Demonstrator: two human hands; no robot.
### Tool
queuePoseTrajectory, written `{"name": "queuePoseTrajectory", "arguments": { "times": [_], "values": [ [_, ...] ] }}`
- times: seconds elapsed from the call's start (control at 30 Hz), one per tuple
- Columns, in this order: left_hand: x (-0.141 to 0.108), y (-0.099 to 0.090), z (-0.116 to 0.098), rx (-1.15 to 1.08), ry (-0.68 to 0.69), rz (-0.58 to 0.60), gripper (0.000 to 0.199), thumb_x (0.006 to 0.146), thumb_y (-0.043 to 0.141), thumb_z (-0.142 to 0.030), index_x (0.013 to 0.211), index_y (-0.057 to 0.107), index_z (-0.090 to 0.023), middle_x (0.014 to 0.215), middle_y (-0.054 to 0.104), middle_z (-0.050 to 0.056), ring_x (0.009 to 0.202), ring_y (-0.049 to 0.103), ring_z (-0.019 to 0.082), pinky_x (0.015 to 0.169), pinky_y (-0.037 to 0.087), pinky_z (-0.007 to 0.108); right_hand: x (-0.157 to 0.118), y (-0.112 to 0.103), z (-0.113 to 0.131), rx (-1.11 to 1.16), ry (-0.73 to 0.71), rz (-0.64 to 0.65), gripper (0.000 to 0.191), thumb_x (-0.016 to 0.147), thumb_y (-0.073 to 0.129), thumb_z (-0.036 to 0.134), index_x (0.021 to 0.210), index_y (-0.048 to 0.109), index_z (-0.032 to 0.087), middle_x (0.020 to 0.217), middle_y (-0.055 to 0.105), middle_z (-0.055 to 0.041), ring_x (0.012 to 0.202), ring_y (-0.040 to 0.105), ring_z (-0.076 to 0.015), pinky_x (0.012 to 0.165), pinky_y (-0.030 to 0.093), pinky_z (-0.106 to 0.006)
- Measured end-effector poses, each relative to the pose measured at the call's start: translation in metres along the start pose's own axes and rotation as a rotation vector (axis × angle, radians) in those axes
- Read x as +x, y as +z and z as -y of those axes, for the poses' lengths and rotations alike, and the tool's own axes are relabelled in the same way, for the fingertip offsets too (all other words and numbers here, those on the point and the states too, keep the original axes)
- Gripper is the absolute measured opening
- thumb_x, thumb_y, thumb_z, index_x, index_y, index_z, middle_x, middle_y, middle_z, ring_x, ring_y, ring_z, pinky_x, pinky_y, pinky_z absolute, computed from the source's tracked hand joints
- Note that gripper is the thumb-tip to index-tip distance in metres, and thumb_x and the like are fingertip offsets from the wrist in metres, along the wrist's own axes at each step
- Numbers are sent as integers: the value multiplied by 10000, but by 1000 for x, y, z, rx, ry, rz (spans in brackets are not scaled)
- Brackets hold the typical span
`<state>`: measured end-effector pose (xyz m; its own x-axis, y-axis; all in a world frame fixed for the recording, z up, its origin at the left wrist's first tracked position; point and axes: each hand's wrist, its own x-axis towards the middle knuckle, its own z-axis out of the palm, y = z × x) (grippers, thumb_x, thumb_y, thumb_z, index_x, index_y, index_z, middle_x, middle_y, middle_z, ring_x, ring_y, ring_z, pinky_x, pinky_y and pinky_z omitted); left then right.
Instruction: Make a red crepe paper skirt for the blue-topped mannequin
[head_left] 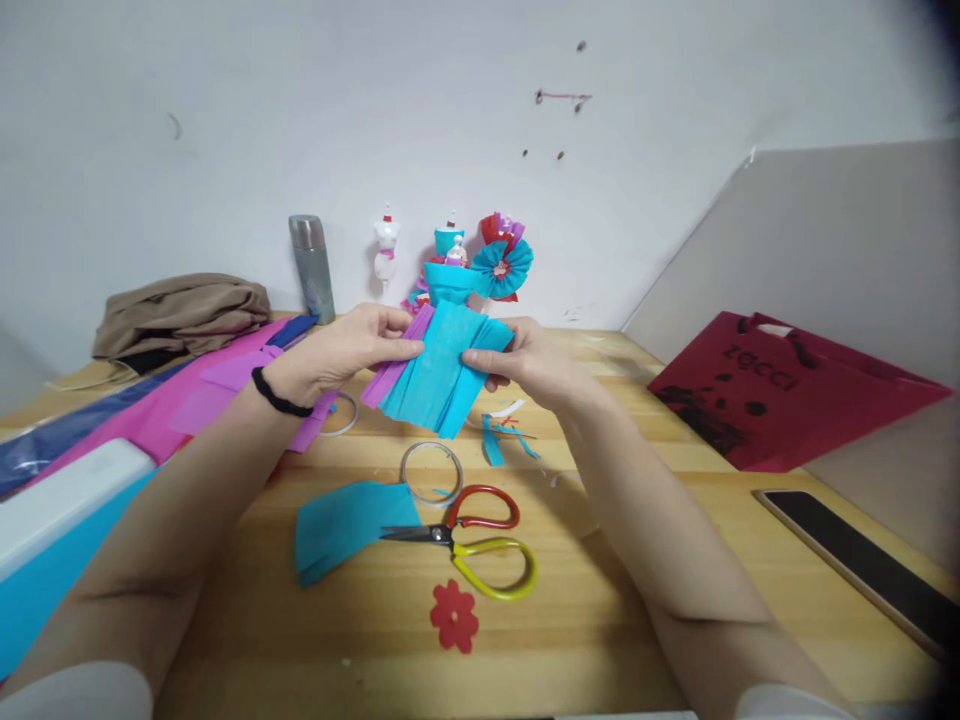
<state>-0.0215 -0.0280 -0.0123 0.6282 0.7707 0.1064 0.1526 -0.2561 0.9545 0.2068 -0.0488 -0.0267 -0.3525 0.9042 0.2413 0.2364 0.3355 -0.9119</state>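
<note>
Between my hands, above the table, hangs a folded piece of blue crepe paper [435, 375] with a purple crepe strip [397, 362] along its left side. My left hand [367, 340] pinches the purple edge, thumb in front. On the right side, my right hand [525, 360] grips the blue paper with the thumb on its face and fingers behind. Below them lie scissors [450, 534] with one red and one yellow handle, blades resting on another blue crepe piece [349, 525]. A red flower cutout [454, 617] sits nearer me, and a roll of tape [433, 472] lies just beyond the scissors.
Against the wall stand a grey flask [313, 275] and a small doll form wearing a blue paper rosette [502, 268]. Purple and pink paper [180, 385] and brown cloth [180, 310] lie left. A red bag [787, 395] and a phone [855, 565] are right. Blue scraps [492, 440] litter the middle.
</note>
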Motion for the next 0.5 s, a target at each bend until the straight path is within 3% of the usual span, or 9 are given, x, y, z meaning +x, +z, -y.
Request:
{"name": "queuePoseTrajectory", "arguments": {
  "times": [0.1, 0.3, 0.4, 0.5],
  "values": [
    [-4, -4, -6, 82, -26, -28, 208, 764, 777, -292, 787, 660, -121, 663, 661, 7, 558, 584, 93, 517, 451, 192, -2, -7, 3, -31, 12, -27, 325, 634, 797, 411, 608, 568, 182, 509, 558, 28, 447, 489, -88, 440, 412, -238],
    [-16, -16, -18, 313, 7, -28, 146, 831, 697, -265, 818, 690, -120, 692, 658, 10, 667, 631, 123, 629, 463, 213, -13, -28, 6, -63, -30, -122, 309, 651, 844, 398, 623, 617, 191, 530, 596, 12, 468, 509, -98, 434, 411, -244],
    [-18, -19, -19, 493, -6, 81, 170, 828, 704, -274, 740, 681, -130, 632, 600, -6, 670, 613, 128, 633, 437, 217, -17, -36, 6, -39, -95, -153, 293, 663, 864, 386, 635, 646, 193, 553, 619, 15, 473, 511, -93, 453, 430, -250],
    [-18, -15, -17, 662, -5, 190, 173, 708, 804, -282, 686, 693, -152, 587, 582, -21, 640, 595, 132, 610, 420, 217, -20, -38, 8, -38, -131, -174, 314, 653, 888, 402, 647, 655, 191, 563, 629, 16, 481, 523, -98, 459, 439, -256]
  ]
}}
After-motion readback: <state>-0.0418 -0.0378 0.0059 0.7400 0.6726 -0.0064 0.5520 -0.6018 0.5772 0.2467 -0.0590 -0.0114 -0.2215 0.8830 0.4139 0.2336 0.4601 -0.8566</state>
